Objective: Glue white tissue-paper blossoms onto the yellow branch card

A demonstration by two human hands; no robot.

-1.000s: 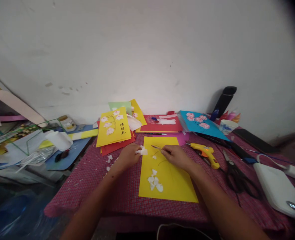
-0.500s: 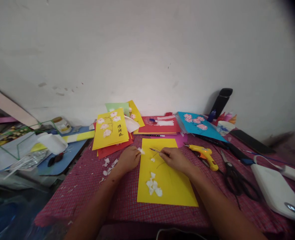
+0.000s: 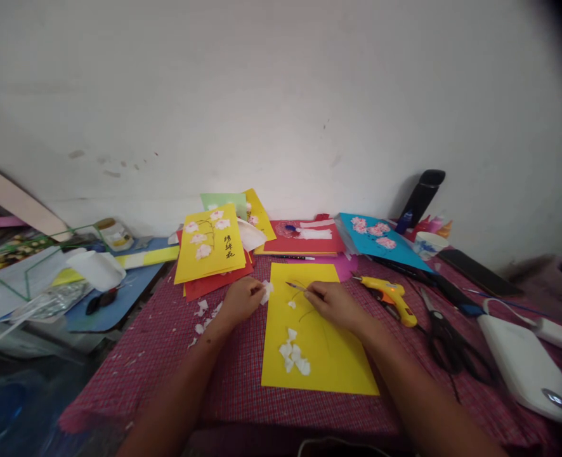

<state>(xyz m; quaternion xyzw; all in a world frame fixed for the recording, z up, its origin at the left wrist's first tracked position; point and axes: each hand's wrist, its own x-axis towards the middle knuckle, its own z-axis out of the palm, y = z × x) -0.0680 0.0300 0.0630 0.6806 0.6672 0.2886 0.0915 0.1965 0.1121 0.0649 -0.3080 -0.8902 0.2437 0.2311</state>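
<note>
A yellow sheet of card (image 3: 319, 355) lies in front of me, with thin dark curved lines drawn on its upper half. Several torn white paper pieces (image 3: 296, 358) are grouped low on it, and a single small one (image 3: 292, 305) sits higher up. At the sheet's upper left edge, my left hand (image 3: 243, 301) pinches a white paper scrap (image 3: 267, 292). Over the upper middle of the card, my right hand (image 3: 333, 304) is closed around a slim pointed tool (image 3: 296, 287), its tip directed left. Whether this is a brush or tweezers is unclear.
More white scraps (image 3: 202, 308) lie left of the card. Flower cards (image 3: 210, 247) are stacked behind, and a blue card (image 3: 380, 241) is at back right. A yellow glue gun (image 3: 389, 297), black scissors (image 3: 452, 343) and a white power bank (image 3: 523, 365) occupy the right side.
My left hand has shifted slightly left, and the scrap in its fingers shows more fully. My right hand with the slim tool has barely moved. The view has turned slightly.
</note>
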